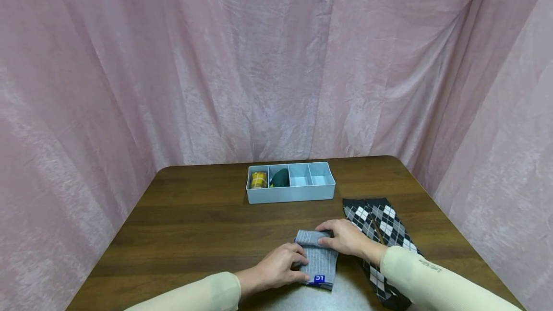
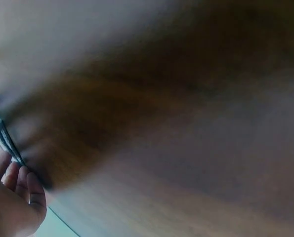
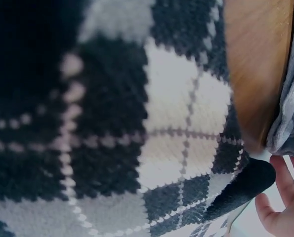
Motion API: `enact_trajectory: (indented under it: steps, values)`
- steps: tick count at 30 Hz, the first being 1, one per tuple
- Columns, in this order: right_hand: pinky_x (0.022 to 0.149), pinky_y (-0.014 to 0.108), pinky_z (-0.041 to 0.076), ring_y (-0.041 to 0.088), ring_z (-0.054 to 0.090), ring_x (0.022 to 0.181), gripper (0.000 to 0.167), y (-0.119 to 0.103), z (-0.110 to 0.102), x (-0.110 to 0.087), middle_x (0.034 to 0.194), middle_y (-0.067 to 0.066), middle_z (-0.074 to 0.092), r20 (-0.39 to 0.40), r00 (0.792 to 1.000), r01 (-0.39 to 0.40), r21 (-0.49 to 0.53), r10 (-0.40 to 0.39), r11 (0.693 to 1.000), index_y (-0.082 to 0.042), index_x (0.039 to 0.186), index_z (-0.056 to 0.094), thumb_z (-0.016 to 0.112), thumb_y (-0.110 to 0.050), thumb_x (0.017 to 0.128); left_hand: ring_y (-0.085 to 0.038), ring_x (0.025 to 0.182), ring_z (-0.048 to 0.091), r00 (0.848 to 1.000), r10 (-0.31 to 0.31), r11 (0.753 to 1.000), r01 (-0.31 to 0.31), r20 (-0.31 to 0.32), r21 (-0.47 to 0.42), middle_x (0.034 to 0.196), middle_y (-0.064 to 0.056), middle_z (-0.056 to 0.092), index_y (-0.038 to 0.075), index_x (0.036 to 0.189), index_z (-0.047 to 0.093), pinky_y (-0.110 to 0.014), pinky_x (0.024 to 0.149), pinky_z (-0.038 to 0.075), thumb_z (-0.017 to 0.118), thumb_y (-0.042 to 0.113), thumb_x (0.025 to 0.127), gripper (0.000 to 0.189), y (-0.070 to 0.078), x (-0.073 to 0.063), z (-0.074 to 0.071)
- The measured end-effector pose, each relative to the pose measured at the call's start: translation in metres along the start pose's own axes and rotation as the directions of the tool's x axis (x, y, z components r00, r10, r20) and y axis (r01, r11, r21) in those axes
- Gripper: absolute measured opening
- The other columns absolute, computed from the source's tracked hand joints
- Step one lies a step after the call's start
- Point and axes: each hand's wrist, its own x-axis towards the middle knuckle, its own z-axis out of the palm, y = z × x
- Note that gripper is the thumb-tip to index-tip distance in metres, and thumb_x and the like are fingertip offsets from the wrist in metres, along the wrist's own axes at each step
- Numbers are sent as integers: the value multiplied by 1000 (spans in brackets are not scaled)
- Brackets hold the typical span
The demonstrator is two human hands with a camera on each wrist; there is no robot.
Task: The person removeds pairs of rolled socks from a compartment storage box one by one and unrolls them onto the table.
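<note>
A pair of grey striped socks (image 1: pixel 320 260) lies near the front of the table, its far end folded over and a blue label at its near end. My left hand (image 1: pixel 282 265) holds the left edge with bent fingers and thumb, and the left wrist view shows its fingers (image 2: pixel 22 185) curled at the fabric. At the far right corner my right hand (image 1: pixel 344 238) pinches the folded end. Beside the right hand, partly under that forearm, a pair of black-and-white argyle socks (image 1: pixel 389 220) lies flat; its pattern fills most of the right wrist view.
At the back of the wooden table (image 1: pixel 194 215) stands a light blue divided box (image 1: pixel 291 195). Its left compartments hold a rolled yellow plaid item (image 1: pixel 259 179) and a dark green item (image 1: pixel 281 178). Pink curtains (image 1: pixel 276 61) hang behind the table.
</note>
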Motion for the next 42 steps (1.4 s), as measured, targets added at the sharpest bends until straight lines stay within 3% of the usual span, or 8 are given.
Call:
enact_trajectory:
  steps: [9, 13, 20, 23, 26, 33, 38, 42]
  values:
    - [83, 42, 50, 18, 64, 95, 21, 2, 2, 3, 104, -1, 71, -51, 996, -75, 56, 78, 996, -14, 107, 73, 73, -26, 90, -5, 103, 57, 999, 33, 999, -34, 6, 37, 109, 8, 63, 12, 106, 77, -21, 89, 47, 75, 39, 88, 33, 0, 2, 0]
    - [83, 43, 51, 20, 65, 95, 17, 2, 3, 5, 102, 0, 72, -76, 995, -67, 42, 70, 997, -13, 103, 75, 73, -23, 90, -4, 102, 57, 999, 46, 996, -46, 3, 77, 109, 8, 62, 12, 107, 77, -22, 89, 47, 74, 41, 89, 34, 0, 0, 0]
    - [81, 41, 50, 18, 63, 92, 16, 3, 6, 11, 98, -2, 67, -154, 986, -57, 44, 63, 997, -11, 100, 75, 77, -18, 86, -1, 100, 57, 999, 28, 999, -29, 24, 39, 112, 8, 61, 11, 109, 76, -17, 84, 47, 73, 41, 90, 35, -1, 0, 0]
    - [79, 38, 50, 16, 63, 88, 10, 4, 6, 12, 94, -6, 66, -196, 981, -15, -2, 14, 1000, -14, 93, 76, 78, -17, 84, -1, 100, 58, 999, 41, 998, -42, 22, 48, 112, 7, 62, 11, 108, 76, -15, 83, 47, 73, 41, 89, 35, -1, 1, 0]
    - [79, 39, 50, 15, 65, 89, 8, 5, 4, 11, 94, -7, 68, -182, 982, 31, -76, -45, 997, -16, 93, 78, 76, -19, 86, -1, 99, 59, 999, 50, 997, -51, 20, 54, 111, 7, 63, 12, 108, 76, -15, 83, 46, 73, 41, 89, 35, -1, 1, -1]
    - [86, 48, 47, 19, 63, 97, 34, 7, 2, 7, 105, -4, 68, -76, 996, 39, -151, -51, 988, -15, 107, 75, 80, -38, 82, -1, 100, 58, 999, 31, 999, -33, 34, 38, 113, 6, 63, 12, 110, 76, -17, 84, 47, 72, 42, 90, 37, 0, 1, -1]
    - [84, 46, 50, 20, 65, 96, 24, 9, 2, 9, 104, -2, 70, -102, 993, 46, -152, -62, 987, -15, 105, 76, 79, -27, 85, -1, 100, 58, 999, 10, 1000, -11, 42, 27, 113, 7, 63, 12, 110, 76, -17, 84, 47, 72, 42, 90, 37, 0, 2, -2]
    - [82, 44, 50, 20, 67, 95, 19, 9, 2, 13, 101, -2, 72, -131, 991, -12, -98, -1, 995, -15, 103, 76, 77, -24, 86, 0, 99, 58, 999, 8, 1000, -9, 41, 20, 113, 7, 63, 12, 111, 76, -16, 83, 47, 73, 42, 90, 37, 0, 2, -3]
